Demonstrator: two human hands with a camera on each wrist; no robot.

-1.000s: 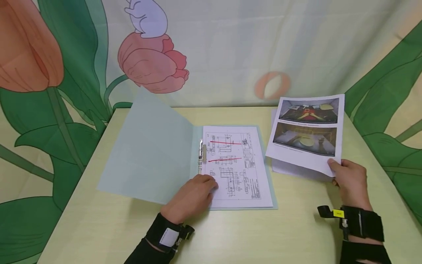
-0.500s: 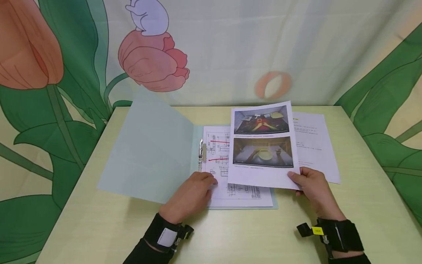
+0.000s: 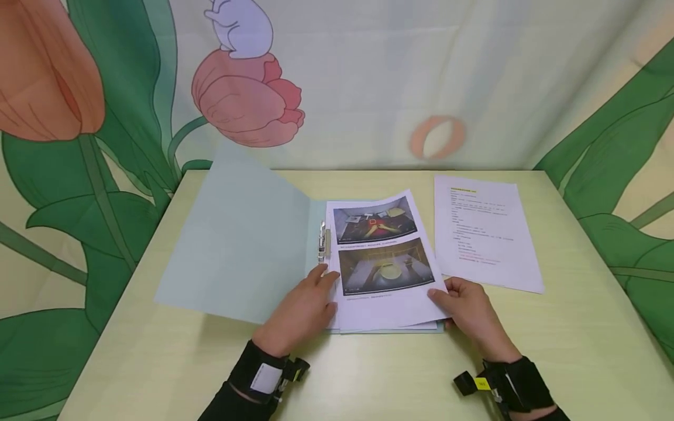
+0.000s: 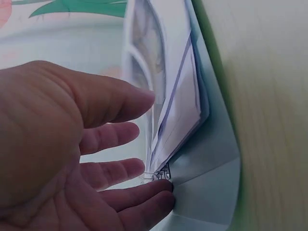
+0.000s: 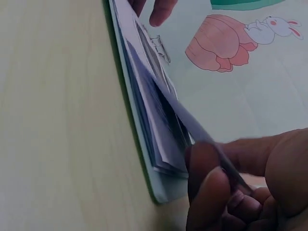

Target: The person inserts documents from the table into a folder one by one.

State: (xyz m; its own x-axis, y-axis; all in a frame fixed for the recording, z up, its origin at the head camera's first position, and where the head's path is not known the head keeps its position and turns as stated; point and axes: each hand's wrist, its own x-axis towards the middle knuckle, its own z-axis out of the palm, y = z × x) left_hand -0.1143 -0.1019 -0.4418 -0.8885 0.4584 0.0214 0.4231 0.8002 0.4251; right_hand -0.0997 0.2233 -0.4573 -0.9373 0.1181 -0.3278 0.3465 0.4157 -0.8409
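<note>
A light blue folder (image 3: 237, 234) lies open on the table, its cover raised to the left and a metal clip (image 3: 322, 242) at the spine. A sheet with two printed photos (image 3: 381, 257) lies on the paper stack inside, its lower right corner slightly lifted. My right hand (image 3: 447, 292) pinches that corner between thumb and fingers (image 5: 216, 187). My left hand (image 3: 321, 286) rests with straight fingers (image 4: 120, 134) at the sheet's left edge, close to the clip (image 4: 156, 175). The drawing page underneath is hidden.
A white sheet of text (image 3: 484, 234) lies flat to the right of the folder. The pale wooden table (image 3: 131, 362) ends at a tulip-printed backdrop (image 3: 247, 99) behind and on both sides.
My right hand carried the photo sheet leftward and down from beside the folder onto the stack inside it. The text sheet beneath was uncovered. My left hand stayed by the clip.
</note>
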